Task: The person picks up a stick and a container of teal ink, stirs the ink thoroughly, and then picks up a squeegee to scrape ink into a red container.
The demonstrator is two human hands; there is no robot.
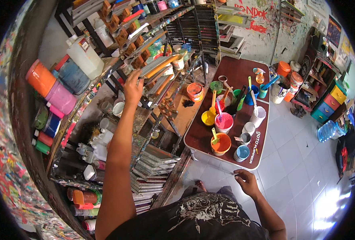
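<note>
My left arm stretches up to the shelving on the left. My left hand [133,88] has its fingers closed at the near end of a long, flat grey-and-yellow piece that looks like a squeegee [160,65], lying in a wooden notched rack. Part of the grip is hidden behind the hand. Low in front of my body, my right hand [246,183] hangs by the near edge of the dark red table [197,130]; its fingers are loosely bent, thumb and forefinger apart, with nothing visible in them.
On the table stand an orange paint tub [220,144], a pink tub [224,123], a yellow bowl [208,118] and a light blue cup [241,153], several holding spatulas. Stacked frames [149,176] fill the lower shelf. Paint jars [61,98] line the left. A drawer unit [329,102] stands far right.
</note>
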